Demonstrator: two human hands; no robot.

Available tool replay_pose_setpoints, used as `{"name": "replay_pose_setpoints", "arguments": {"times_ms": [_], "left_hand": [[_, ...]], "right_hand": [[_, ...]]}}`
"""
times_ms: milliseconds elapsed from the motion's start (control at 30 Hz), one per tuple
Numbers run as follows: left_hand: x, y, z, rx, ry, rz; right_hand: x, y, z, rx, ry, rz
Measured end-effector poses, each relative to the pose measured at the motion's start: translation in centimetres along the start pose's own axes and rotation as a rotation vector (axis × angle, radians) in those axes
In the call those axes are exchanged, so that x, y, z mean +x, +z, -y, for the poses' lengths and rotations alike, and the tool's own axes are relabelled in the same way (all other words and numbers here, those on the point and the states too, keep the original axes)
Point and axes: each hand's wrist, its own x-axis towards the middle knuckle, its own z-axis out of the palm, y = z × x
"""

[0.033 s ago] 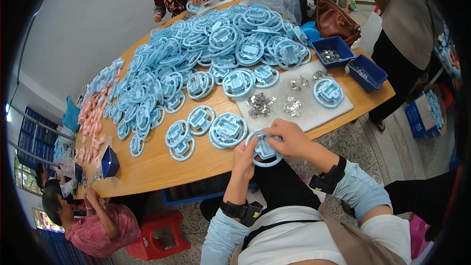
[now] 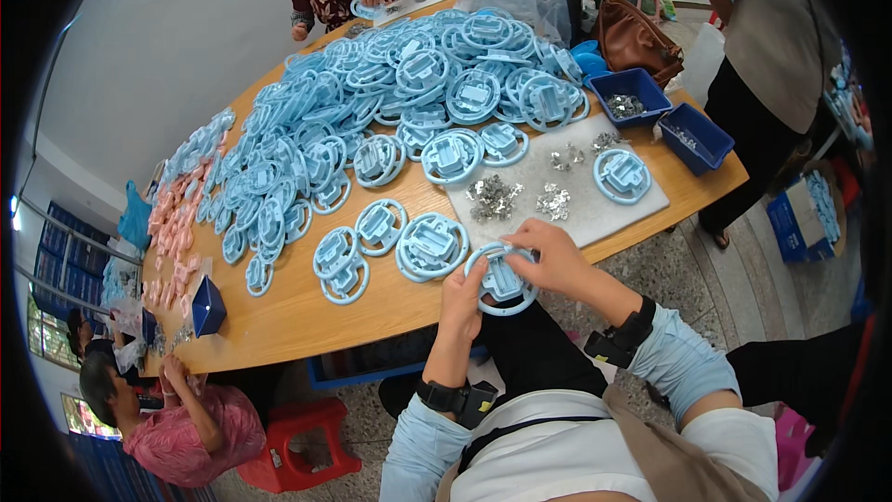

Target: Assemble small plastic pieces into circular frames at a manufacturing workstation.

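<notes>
My left hand (image 2: 462, 296) is closed on the left rim of a light-blue toy steering wheel (image 2: 506, 286), held over my lap by the table's front edge. My right hand (image 2: 544, 256) bends over the wheel's upper right rim, thumb reaching inside the ring; any small piece under its fingers is hidden. Just left of the hands lies a stack of similar wheels (image 2: 432, 246). Beyond them, small silvery metal pieces (image 2: 493, 198) sit in heaps on a pale board (image 2: 585, 223). One more wheel (image 2: 622, 177) rests at the board's right side.
A big pile of light-blue wheels (image 2: 409, 74) covers the table's far side, with pink parts (image 2: 174, 223) at the left. Blue bins (image 2: 695, 138) stand at the right edge near a brown bag (image 2: 636, 37). Other people sit across and at left; one stands at right.
My right hand has shifted slightly up, its fingers moving toward the wheel's upper rim. The left hand keeps its hold. Across the table, the other person's hand and wheel moved slightly.
</notes>
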Motion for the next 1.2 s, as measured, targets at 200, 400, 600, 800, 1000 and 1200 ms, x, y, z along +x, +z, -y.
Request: {"name": "replay_pose_setpoints", "arguments": {"times_ms": [200,400,600,800,1000,1200], "left_hand": [[-0.7,0.6,-0.3,-0.003,0.013,0.002],[-3.3,-0.6,-1.7,0.212,0.042,0.027],[-4.6,-4.9,-0.1,-0.124,-0.107,0.086],[-8.1,-7.4,1.0,0.007,0.009,-0.081],[-8.5,-14.1,4.0,-0.297,0.009,-0.250],[-6.2,-18.1,5.7,-0.382,-0.077,-0.773]], "right_hand": [[0.3,0.7,-0.5,0.024,0.184,-0.108],[0.4,0.1,2.8,0.354,0.381,0.025],[-1.1,3.7,4.1,0.241,0.176,0.063],[-2.1,6.7,5.3,0.288,0.060,0.142],[0.8,5.5,4.7,-0.120,-0.126,0.064],[3.7,7.1,0.6,-0.477,-0.184,0.164]]}}
